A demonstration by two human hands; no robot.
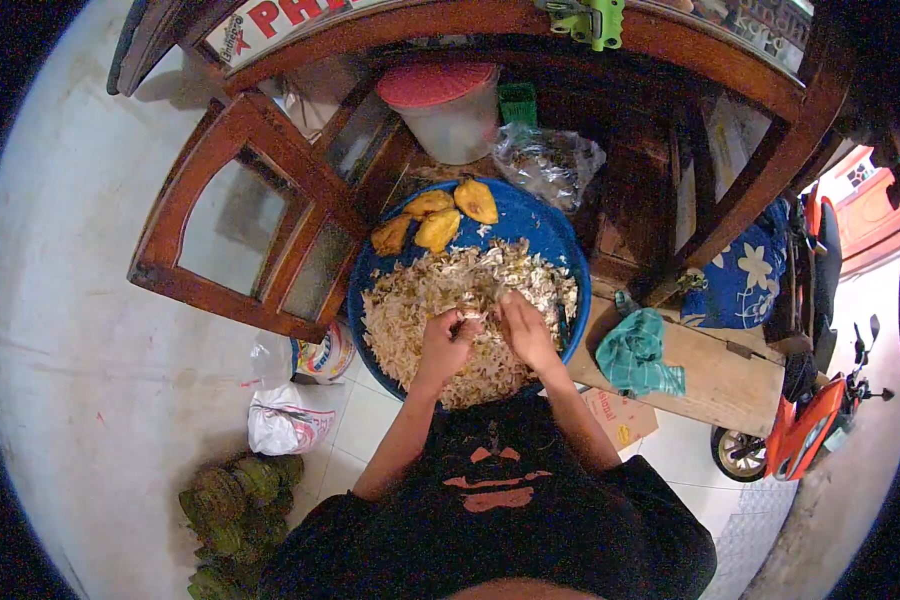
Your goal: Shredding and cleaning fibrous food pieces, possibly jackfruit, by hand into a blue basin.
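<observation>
A round blue plastic tray lies before me, heaped with pale, light-brown shredded food. My left hand is over the heap with its fingers curled. A small pale shred shows at its fingertips. Close beside it, my right hand has its fingers drawn together and pointing into the heap. Whether it pinches anything is hidden. Whiter bits gather on the heap's right side. Several yellow-orange pieces of food rest at the tray's far left.
Beyond the tray stand a red-lidded plastic tub and a clear plastic bag inside a wooden cabinet. Its glazed door hangs open at left. A green cloth lies on a wooden board. Green produce sits lower left.
</observation>
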